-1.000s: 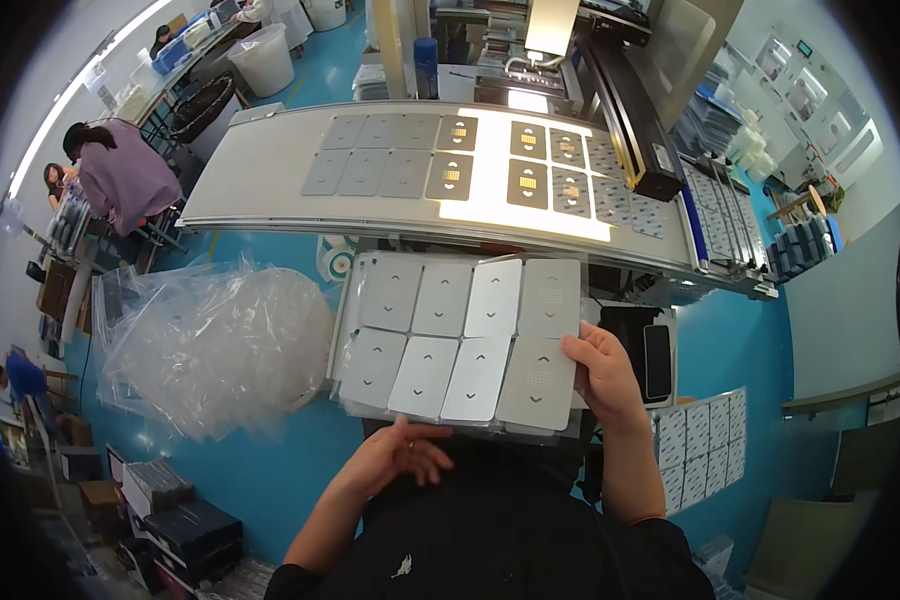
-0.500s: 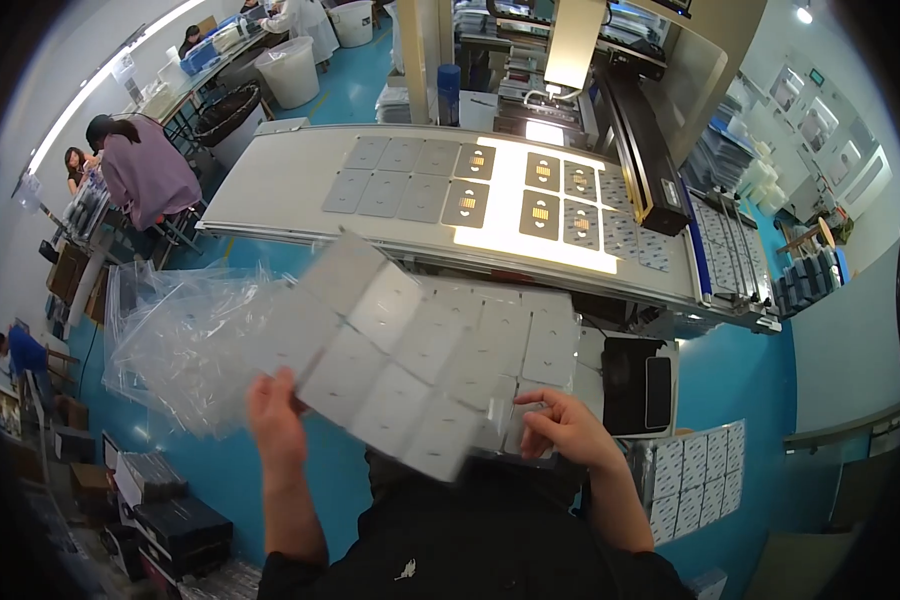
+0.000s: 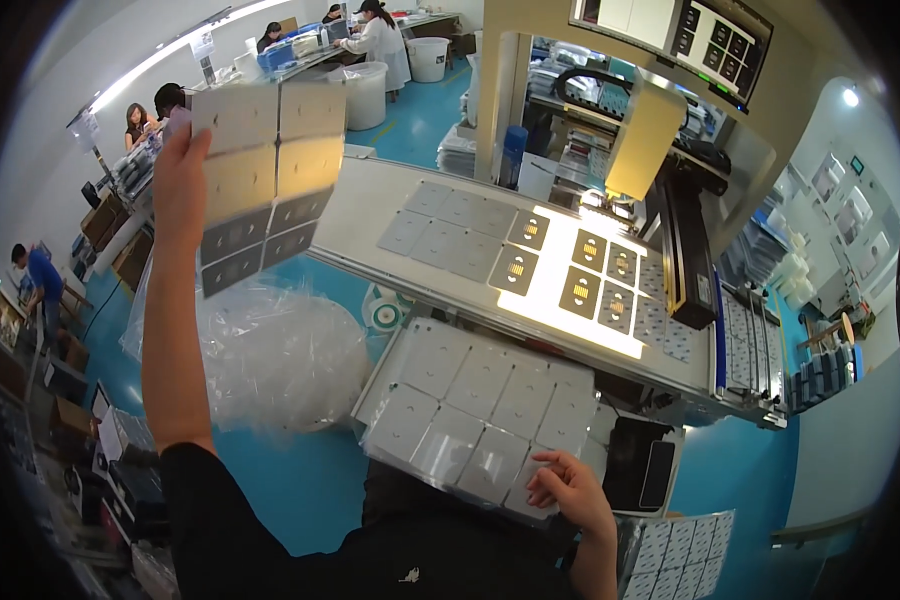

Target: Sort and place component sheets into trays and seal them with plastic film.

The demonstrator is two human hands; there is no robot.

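Observation:
My left hand (image 3: 182, 175) is raised at the left, gripping the edge of a thin grey sheet (image 3: 275, 190) divided into rectangular cards. The sheet stands nearly upright and reflects warm light on its face. In front of my body lies a stack of similar card sheets (image 3: 475, 415), the top one glossy. My right hand (image 3: 572, 488) is over the stack's near right corner, its fingers loosely bent and apart, with nothing visible in them. Beyond the stack, grey and dark cards (image 3: 458, 212) lie in rows on the machine's pale bed (image 3: 360, 205).
A lit gantry head (image 3: 642, 140) stands over the bed, beside a black rail (image 3: 675, 230). Clear plastic bags (image 3: 270, 350) bulge at the left. A phone (image 3: 657, 475) lies right of the stack, above patterned sheets (image 3: 680, 555). Several people work at far-left benches.
My left hand has lifted the card sheet up and left, away from the stack, turning it nearly upright. My right hand stays by the stack's near right corner. The view has shifted.

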